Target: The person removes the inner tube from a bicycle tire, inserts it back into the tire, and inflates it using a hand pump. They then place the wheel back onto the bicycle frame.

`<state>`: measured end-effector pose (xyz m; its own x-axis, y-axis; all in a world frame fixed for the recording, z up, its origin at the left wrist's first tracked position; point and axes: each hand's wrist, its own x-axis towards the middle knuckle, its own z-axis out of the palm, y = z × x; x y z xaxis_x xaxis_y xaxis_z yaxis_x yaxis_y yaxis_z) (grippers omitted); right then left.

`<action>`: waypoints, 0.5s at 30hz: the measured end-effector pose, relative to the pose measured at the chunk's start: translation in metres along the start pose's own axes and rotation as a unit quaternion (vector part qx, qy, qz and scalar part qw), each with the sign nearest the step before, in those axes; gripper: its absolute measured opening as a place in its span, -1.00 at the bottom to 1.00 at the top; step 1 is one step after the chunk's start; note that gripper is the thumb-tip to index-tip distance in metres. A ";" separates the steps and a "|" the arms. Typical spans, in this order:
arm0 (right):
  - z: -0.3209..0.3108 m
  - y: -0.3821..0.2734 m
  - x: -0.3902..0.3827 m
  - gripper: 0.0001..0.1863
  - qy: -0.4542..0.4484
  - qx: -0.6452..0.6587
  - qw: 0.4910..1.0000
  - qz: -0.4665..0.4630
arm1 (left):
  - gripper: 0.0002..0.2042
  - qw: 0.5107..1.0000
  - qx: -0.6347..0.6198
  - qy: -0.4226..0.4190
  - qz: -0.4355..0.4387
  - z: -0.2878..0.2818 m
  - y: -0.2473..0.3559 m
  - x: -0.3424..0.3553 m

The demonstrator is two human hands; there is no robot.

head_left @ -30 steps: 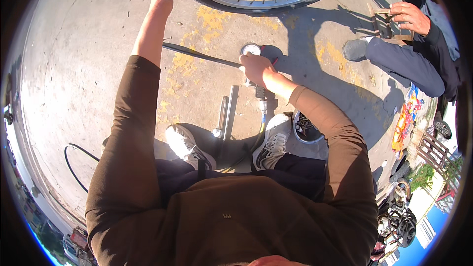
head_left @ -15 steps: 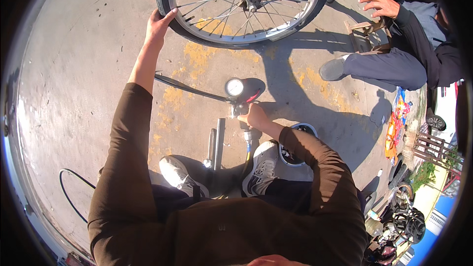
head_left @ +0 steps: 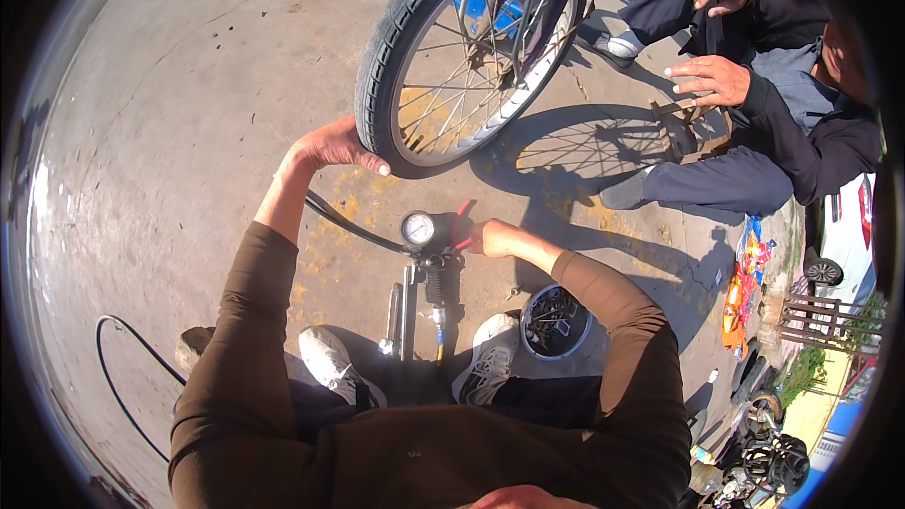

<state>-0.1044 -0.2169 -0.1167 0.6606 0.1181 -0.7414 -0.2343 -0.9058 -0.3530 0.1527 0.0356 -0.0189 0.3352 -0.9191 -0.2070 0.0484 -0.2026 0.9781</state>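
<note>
My left hand point(head_left: 332, 147) grips the lower side of the tire point(head_left: 375, 85) on a bicycle wheel at the top centre. My right hand point(head_left: 488, 238) has closed fingers on a red handle point(head_left: 464, 225) beside the inflator. The inflator point(head_left: 432, 278) lies on the concrete with a round pressure gauge point(head_left: 418, 227), a black hose point(head_left: 353, 228) running off to the upper left and a fitting with a hose toward my feet. Metal bars point(head_left: 405, 311) lie left of it, and a round bowl of small dark parts point(head_left: 556, 320) stands to its right.
A co-worker point(head_left: 792, 132) sits at the right on a low wooden stool point(head_left: 707, 123), hands in the air. Colourful plastic bags point(head_left: 735, 320), a white car point(head_left: 853, 217) and a bench point(head_left: 820, 316) are at the right edge. My shoes point(head_left: 330, 353) flank the tools.
The wheel has swung to stand more upright, its tire toward me, with my left hand moving along. My right hand has moved from the gauge body to the red handle.
</note>
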 end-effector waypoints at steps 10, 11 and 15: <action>-0.135 -0.003 -0.075 -0.54 0.191 0.444 0.874 0.048 | -0.28 0.963 0.050 -0.256 0.064 0.074 0.028 0.025; -0.132 -0.002 -0.081 -0.56 0.189 0.476 0.859 0.027 | -0.26 0.961 0.018 -0.268 0.064 0.084 0.030 0.029; -0.120 -0.004 -0.103 -0.61 0.201 0.643 0.736 -0.064 | -0.17 0.956 -0.074 -0.274 0.066 0.130 0.024 0.037</action>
<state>-0.0856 -0.2747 0.0293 0.8329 -0.1947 -0.5181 -0.4628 0.2683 -0.8449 0.0439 -0.0472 -0.0061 -0.1947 -0.9806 -0.0226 0.1861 -0.0595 0.9807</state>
